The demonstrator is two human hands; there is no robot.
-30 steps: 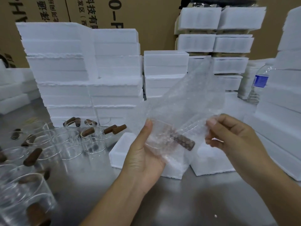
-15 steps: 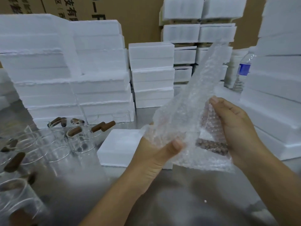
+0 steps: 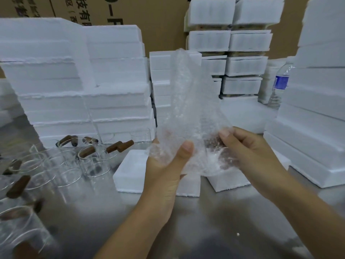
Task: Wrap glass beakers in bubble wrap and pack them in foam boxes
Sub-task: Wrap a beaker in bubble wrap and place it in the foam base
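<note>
Table: the bare steel table (image 3: 205,221) is seen nearest, in front of the near foam box (image 3: 130,171).
Left hand: the left hand (image 3: 164,171) is held just above the near foam box's right half. Its fingers are curled round the bundle, and the thumb is pressed on the wrap from the front.
Right hand: the right hand (image 3: 252,152) is held above and right of the near foam box. Its fingers are curled, and the wrap is pinched at the bundle's right side.
Bubble wrap: the bubble wrap (image 3: 188,101) is gathered round the beaker between both hands. A loose tail is left standing up above the near foam box.
Beaker: the beaker (image 3: 212,146) is held in the air above the near foam box, inside the wrap. Only a blurred brown handle is made out.
Change: a second earlier the sheet is seen spread open behind the beaker. Now it is folded over, and the left thumb is brought across it.
Meaning: wrapping is judged part done. The tail is not yet rolled in, and nothing is packed yet.
Second foam piece: the second foam piece (image 3: 227,181) is set right of the near foam box.
Unwrapped beakers: the unwrapped beakers (image 3: 93,161) are stood left of the near foam box, and many are left.
Foam stacks: the foam stacks (image 3: 84,94) are piled behind the near foam box.
Water bottle: the water bottle (image 3: 281,85) is stood far behind and right of the near foam box.
Cartons: the cardboard cartons (image 3: 158,19) are set behind everything.
</note>
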